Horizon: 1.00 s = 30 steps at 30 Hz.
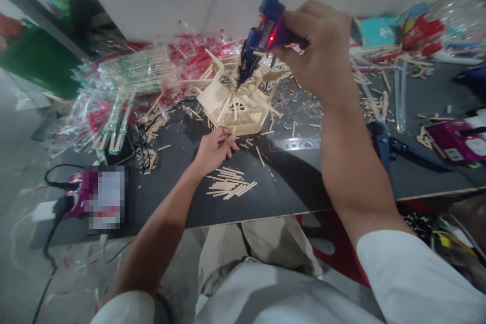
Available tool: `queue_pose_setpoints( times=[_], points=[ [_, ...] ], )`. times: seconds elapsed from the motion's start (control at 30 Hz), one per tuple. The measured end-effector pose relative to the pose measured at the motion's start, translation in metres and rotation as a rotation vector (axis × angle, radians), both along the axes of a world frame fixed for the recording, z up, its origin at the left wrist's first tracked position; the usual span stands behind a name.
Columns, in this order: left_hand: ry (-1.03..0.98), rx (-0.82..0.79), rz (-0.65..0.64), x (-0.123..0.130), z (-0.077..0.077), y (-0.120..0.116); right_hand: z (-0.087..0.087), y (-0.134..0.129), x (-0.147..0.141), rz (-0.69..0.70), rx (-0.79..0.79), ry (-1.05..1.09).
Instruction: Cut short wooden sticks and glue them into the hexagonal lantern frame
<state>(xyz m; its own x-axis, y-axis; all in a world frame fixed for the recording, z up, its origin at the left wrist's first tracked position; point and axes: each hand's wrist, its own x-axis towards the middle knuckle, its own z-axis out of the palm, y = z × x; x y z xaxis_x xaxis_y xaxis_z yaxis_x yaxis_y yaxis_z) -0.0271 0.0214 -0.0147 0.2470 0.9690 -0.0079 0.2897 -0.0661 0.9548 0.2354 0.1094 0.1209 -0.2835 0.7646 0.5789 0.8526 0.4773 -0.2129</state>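
Observation:
My right hand [315, 43] grips a blue hot glue gun [261, 30] with a red light lit and a clear glue stick out of its back. Its nozzle points down at the top of a model built of wooden sticks [246, 119], many-sided with flaps standing out around it. Whether the nozzle touches the wood I cannot tell. At the model's front edge, my left hand [217, 149] has its fingers curled together around what looks like a short wooden stick [234, 131], mostly hidden. Just below that hand lies a loose pile of short sticks [230, 183].
A clear ruler [294, 144] and blue-handled cutters [413, 154] lie to the right. Bundled sticks [136, 68] in plastic wrap are at the back left. Purple power strips [74, 195] with cords sit at both sides. Stick scraps litter the dark table [296, 192].

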Motion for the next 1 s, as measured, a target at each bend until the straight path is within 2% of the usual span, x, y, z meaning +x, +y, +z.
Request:
queue_pose_setpoints(
  times=[0.63, 0.87, 1.0],
  points=[
    [0.025, 0.032, -0.024, 0.001, 0.003, -0.002, 0.006, -0.005, -0.006, -0.037, -0.053, -0.020],
    [0.030, 0.039, -0.032, 0.001, 0.006, -0.004, 0.002, -0.003, 0.001, -0.068, 0.007, 0.017],
    [0.033, 0.023, -0.029, 0.000, 0.006, -0.006, 0.000, 0.003, 0.010, -0.135, -0.028, 0.066]
  ],
)
